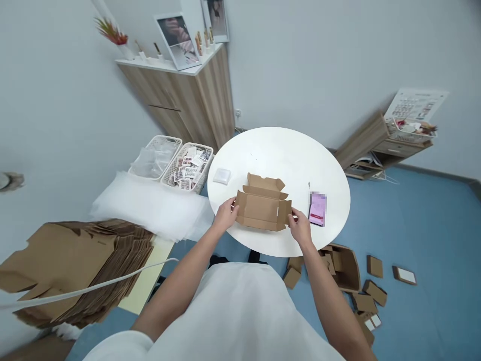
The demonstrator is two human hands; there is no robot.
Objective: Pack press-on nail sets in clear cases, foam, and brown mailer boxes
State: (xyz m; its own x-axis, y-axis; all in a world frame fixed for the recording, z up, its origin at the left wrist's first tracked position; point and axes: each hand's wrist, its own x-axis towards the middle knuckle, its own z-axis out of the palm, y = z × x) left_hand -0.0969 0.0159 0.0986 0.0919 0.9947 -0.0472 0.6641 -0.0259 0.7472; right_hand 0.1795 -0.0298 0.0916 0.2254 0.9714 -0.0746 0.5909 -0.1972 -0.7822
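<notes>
A small brown cardboard box [263, 206], half folded with its lid flap standing open at the back, lies on the round white table [278, 150]. My left hand [225, 213] grips the box's left side flap with fingers curled. My right hand [299, 224] pinches the right side flap. A pink phone [317, 208] lies just right of my right hand. A small clear packet [221, 176] rests on the table to the left of the box.
A stack of flat cardboard blanks [78, 260] lies at the lower left beside white foam sheets [150, 205]. Two white baskets [173, 163] stand by a wooden cabinet [188, 95]. Finished small boxes [361, 291] lie scattered on the blue floor at right.
</notes>
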